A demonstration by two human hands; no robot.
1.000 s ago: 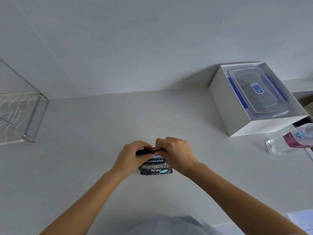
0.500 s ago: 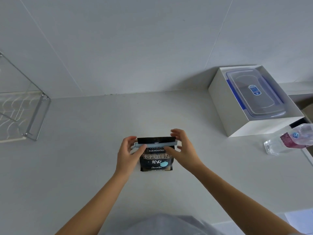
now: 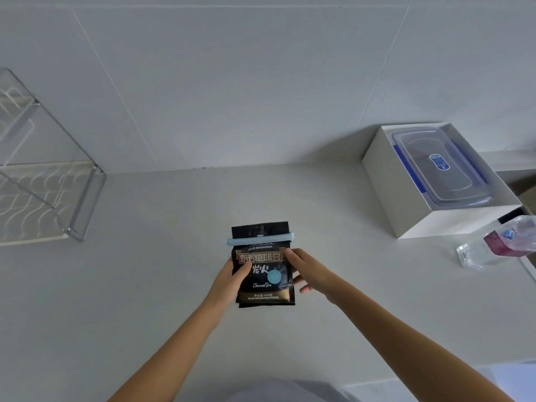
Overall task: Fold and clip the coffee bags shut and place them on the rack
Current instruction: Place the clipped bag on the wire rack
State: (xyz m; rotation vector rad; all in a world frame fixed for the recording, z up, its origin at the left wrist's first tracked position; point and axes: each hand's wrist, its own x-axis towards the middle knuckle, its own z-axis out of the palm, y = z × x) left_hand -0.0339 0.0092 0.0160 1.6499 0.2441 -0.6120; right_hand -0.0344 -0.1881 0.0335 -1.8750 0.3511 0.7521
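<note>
Both hands hold one coffee bag (image 3: pixel 262 268) upright over the counter (image 3: pixel 145 285). Left hand (image 3: pixel 229 281) grips the bag's left edge, thumb laid across the printed front, fingers hidden behind. Right hand (image 3: pixel 311 275) lies against the bag's right edge with fingers loosely extended, one fingertip on the front near the gold label band; whether it truly pinches the bag I cannot tell.

Bag: glossy black pouch, flat and rectangular, with gold-framed lettering, white script and a round pale-blue sticker. A pale-blue bar clip (image 3: pixel 260 240), long and narrow, crosses the bag just below its top edge and sticks out a little past both sides. A short strip of black film stands above the clip.

Counter: smooth, matte, pale grey, meeting a wall (image 3: pixel 232 82) of large plain tiles with thin seams behind the bag.

Far left of the bag, at the frame edge: the rack (image 3: pixel 72 198), thin metal rods with a wavy-patterned base; nothing lies between it and the bag.

Right of the bag and further back: an open white cardboard box (image 3: pixel 385 181) holding a clear plastic container (image 3: pixel 441 166) with blue side latches. Nearer, right of the bag: a clear plastic bottle (image 3: pixel 499 245) lying on its side, magenta label.
</note>
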